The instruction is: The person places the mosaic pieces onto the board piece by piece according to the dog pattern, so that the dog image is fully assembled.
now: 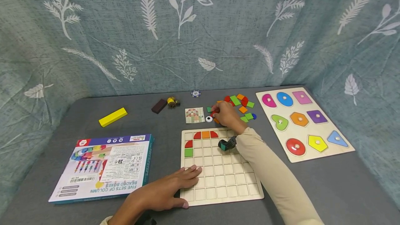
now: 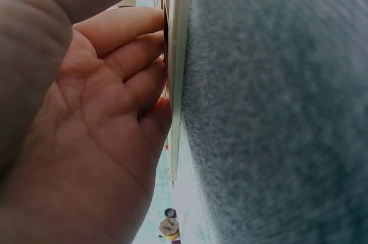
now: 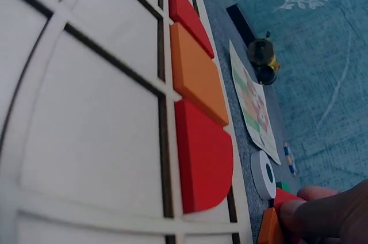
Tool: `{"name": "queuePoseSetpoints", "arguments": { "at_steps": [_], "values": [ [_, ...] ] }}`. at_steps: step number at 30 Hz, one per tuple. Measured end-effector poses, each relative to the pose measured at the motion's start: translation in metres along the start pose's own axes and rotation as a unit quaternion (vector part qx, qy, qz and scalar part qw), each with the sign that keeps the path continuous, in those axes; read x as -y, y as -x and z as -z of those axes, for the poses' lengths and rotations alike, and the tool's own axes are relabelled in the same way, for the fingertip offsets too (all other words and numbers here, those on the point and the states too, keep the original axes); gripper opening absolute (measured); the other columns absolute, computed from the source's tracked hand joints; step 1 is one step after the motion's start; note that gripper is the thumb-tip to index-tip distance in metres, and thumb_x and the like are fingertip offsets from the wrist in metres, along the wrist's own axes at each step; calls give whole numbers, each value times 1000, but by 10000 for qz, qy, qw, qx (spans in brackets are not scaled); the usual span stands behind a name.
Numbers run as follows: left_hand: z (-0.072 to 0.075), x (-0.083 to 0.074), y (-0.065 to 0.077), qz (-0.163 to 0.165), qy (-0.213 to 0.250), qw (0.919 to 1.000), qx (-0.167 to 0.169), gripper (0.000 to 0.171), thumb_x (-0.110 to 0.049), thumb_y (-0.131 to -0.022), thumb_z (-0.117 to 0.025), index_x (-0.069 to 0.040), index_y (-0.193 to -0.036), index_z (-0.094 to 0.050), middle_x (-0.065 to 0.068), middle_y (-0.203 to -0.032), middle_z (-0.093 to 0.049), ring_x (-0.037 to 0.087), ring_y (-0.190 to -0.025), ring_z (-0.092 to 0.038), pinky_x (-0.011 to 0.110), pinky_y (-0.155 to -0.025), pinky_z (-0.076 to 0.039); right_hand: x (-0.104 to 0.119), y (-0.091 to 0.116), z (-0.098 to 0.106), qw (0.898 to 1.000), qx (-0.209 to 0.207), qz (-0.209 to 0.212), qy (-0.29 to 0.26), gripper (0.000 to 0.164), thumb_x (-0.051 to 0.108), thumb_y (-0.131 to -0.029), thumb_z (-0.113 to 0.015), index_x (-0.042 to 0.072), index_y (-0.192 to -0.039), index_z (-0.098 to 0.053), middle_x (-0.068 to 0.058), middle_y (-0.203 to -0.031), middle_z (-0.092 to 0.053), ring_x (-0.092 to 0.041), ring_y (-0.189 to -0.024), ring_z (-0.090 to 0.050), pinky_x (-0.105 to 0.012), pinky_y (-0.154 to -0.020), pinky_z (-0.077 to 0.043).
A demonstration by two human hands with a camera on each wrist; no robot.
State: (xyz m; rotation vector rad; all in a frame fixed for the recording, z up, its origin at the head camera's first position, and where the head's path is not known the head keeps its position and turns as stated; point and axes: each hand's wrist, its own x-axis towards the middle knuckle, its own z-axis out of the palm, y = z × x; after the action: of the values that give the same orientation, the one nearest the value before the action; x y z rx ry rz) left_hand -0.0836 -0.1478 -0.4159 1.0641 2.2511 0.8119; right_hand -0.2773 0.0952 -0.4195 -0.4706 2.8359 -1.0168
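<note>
A wooden grid board lies in front of me. Its top row holds an orange square between two red rounded-corner pieces; another red rounded piece and a green square sit down the left column. My left hand rests on the board's left edge, fingers extended and thumb near the lower corner. Beyond the far edge, my right hand pinches a red piece among the loose pieces; the fingers partly hide it. Close by are a white ring piece and an orange piece.
Loose coloured pieces lie scattered beyond the right hand. A picture card lies behind the board. Rightward is a shape-puzzle board; leftward, a bead-set box and yellow block. A dark block, bee figure and chip stand behind.
</note>
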Motion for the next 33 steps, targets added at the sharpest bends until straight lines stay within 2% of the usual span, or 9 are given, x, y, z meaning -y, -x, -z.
{"name": "queuePoseSetpoints", "arguments": {
  "at_steps": [10,15,22,25,33],
  "values": [
    [-2,0,1,-126,-76,9999,-51,67,-23,-89,-70,-2,-146,-41,5,-159,-22,23,-146,-14,40,-116,-15,2,7,5,9995,22,225,-208,15,5,-96,-60,1,-106,-70,-11,-104,-67,-22,-87,-63,-32,-71,-51],
    [-3,-1,1,-144,-222,9996,-95,67,-19,-89,-70,0,-146,-41,6,-159,-22,24,-146,-15,41,-116,-16,9,14,9,9978,257,598,-146,15,5,-96,-60,3,-105,-72,-7,-97,-69,-19,-82,-63,-32,-70,-50],
    [-4,-3,2,-115,-453,9989,-91,67,-19,-90,-70,0,-146,-40,7,-160,-22,24,-146,-17,40,-115,-19,21,23,9,9919,882,904,-149,22,0,-94,-58,0,-112,-71,-10,-101,-69,-15,-66,-53,-24,-60,-42],
    [-3,-4,2,-104,-457,9989,-75,67,-19,-89,-70,1,-146,-41,7,-159,-23,24,-146,-18,40,-115,-19,24,28,7,9887,1102,1001,-152,21,1,-94,-61,0,-112,-71,-8,-101,-69,-12,-69,-56,-23,-62,-46],
    [-2,-5,-1,115,-215,9997,57,65,-21,-91,-69,-6,-148,-41,-1,-159,-23,19,-146,-18,43,-113,-24,27,42,1,9786,1245,1561,-495,13,-2,-90,-65,1,-100,-73,-4,-94,-69,-11,-76,-61,-26,-67,-50]
  ]
}}
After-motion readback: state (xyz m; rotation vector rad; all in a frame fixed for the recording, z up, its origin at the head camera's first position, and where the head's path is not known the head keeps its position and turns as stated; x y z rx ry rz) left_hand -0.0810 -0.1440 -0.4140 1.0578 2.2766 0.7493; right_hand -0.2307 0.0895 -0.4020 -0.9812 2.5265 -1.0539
